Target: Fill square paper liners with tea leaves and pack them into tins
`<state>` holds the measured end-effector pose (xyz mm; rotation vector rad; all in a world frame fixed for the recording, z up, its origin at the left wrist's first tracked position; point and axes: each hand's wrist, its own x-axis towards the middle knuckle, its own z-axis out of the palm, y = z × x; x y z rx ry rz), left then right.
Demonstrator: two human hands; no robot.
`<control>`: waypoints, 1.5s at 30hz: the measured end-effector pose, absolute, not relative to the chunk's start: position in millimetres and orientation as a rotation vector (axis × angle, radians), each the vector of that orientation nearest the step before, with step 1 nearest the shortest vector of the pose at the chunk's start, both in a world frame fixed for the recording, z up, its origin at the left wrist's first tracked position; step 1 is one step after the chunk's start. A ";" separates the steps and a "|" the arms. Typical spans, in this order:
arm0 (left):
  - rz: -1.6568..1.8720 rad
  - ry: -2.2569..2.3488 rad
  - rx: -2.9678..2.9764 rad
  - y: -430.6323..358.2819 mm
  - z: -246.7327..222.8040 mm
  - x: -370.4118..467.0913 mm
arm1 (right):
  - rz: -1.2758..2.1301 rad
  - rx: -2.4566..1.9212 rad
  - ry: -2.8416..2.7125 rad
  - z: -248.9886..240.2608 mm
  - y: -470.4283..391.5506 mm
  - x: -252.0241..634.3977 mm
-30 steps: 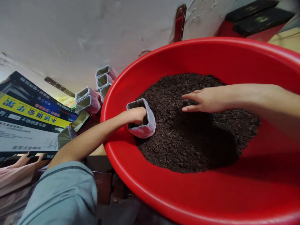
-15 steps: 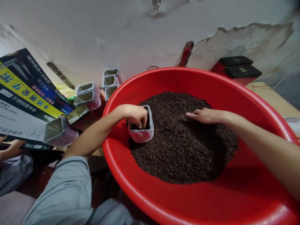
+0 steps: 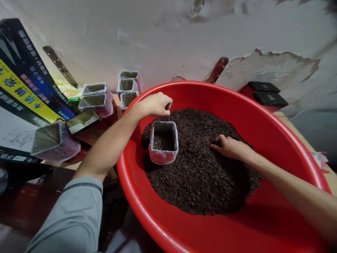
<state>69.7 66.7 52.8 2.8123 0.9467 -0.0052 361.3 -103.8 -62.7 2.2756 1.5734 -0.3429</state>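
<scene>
A large red basin holds a heap of dark, loose tea-like leaves. On the left part of the heap stands a plastic-lined tin, upright, with some dark leaves at its bottom. Just above the tin's far edge is my left hand, its fingers curled together; whether anything is between them is hidden. My right hand touches the heap to the right of the tin, with thumb and forefinger a little apart and the other fingers hidden beneath.
Several lined tins stand left of the basin, beside an unlined-looking tin and printed cardboard. Behind the basin a red strip leans on the wall. Dark-lidded red boxes sit at the back right.
My left hand has come up out of the tin, whose inside now shows. My right hand has curled its fingers more at the heap. The camera view has shifted, and the person at the left is mostly gone.
</scene>
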 end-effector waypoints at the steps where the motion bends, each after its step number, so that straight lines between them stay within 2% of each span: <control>1: 0.080 0.981 2.805 72.9 49.9 67.1 | -0.348 2.290 1.585 -63.4 -105.2 364.2; 5: 0.282 1.020 2.718 92.5 37.0 67.4 | -0.514 2.415 1.636 -57.9 -110.8 377.3; 11: 0.247 1.014 2.674 106.4 23.4 70.9 | -0.663 2.815 1.767 -48.2 -122.4 381.5; 16: 0.228 0.927 2.692 98.2 28.3 70.9 | -1.049 3.219 1.593 -28.0 -120.2 353.3; 20: 0.125 0.829 2.662 75.0 39.1 72.6 | -1.354 3.340 1.661 1.0 -112.4 305.3; 25: -0.139 0.716 2.337 61.4 45.1 67.3 | -1.622 3.255 2.113 28.2 -91.8 235.7; 31: 0.182 1.146 2.230 82.9 41.6 52.7 | -1.631 3.046 2.730 14.8 -51.4 180.9; 38: 0.223 1.263 2.160 99.3 25.8 50.1 | -1.659 2.952 2.788 -22.0 -31.4 170.8; 45: 0.187 1.224 2.153 99.1 21.4 52.6 | -1.577 2.720 3.102 -23.0 -29.1 165.6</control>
